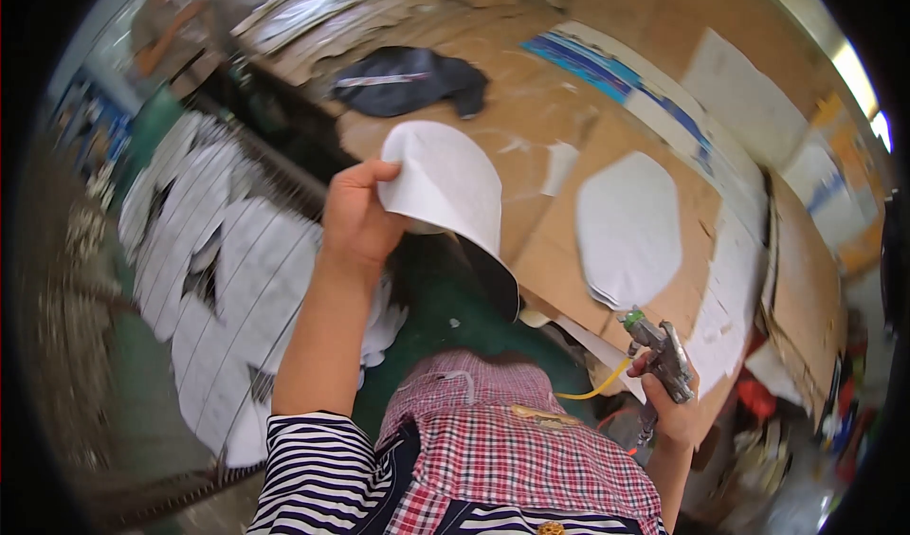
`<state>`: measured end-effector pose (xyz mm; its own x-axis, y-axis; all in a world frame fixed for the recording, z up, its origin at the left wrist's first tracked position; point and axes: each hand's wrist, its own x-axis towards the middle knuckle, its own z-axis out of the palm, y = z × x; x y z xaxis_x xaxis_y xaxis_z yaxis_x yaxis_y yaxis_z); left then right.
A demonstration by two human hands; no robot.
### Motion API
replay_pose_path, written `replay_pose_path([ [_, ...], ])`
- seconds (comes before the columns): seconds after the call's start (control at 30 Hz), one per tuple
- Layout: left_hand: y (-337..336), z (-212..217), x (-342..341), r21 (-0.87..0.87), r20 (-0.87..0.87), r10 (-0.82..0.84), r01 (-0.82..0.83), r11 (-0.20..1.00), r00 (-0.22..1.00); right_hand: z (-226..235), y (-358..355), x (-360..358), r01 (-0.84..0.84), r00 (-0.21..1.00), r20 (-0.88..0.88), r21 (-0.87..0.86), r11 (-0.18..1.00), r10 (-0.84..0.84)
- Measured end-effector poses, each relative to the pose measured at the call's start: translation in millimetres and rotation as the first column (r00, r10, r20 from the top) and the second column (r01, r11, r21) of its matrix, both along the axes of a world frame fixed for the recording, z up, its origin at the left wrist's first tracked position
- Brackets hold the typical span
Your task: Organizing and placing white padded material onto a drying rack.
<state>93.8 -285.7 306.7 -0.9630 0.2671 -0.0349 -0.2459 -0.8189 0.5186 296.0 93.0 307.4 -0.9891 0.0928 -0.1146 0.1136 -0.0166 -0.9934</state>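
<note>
My left hand (363, 215) pinches the edge of a white, curved sheet piece (445, 180) and holds it up in the air; its underside looks dark at the lower end. In my right hand (668, 404) is a metal spray gun (659, 355) with a green tip, gripped by its handle. A yellow hose (597, 385) runs beside that hand. The spray gun's tip is close to the near end of a white rounded piece (629, 230), which lies flat on a brown cardboard sheet (701, 215).
On the left, several white cut pieces (256, 270) lie on a wire rack (284, 170). A dark cloth (408, 80) rests at the back of the cardboard-covered table (521, 108). Cardboard panels (801, 279) stand at the right. Another person (175, 33) is at the far left.
</note>
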Motion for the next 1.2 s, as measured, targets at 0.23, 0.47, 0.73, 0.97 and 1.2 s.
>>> replay_pose_path([
  [0.23,-187,27,164,-0.159,-0.147,0.648,-0.665,0.73,0.747,-6,-55,-53,-0.316,0.949,0.011,0.046,0.948,0.316],
  [0.47,-258,-55,348,-0.444,0.039,0.986,-0.882,0.16,0.16,-6,-114,-87,-0.538,0.843,0.014,0.03,0.843,0.537],
  [0.73,-239,-135,421,-0.942,-0.269,0.942,0.256,-0.215,-0.199,-9,-113,-88,-0.598,0.801,0.074,0.049,0.8,0.594],
  [0.97,-212,-105,244,-0.631,-0.769,0.591,-0.138,-0.763,0.245,-8,-48,-52,-0.332,0.943,0.001,0.106,0.937,0.334],
  [1.2,-95,-121,75,-0.787,-0.595,0.56,-0.561,-0.258,0.577,15,39,53,0.186,0.982,-0.024,0.211,0.96,-0.186],
])
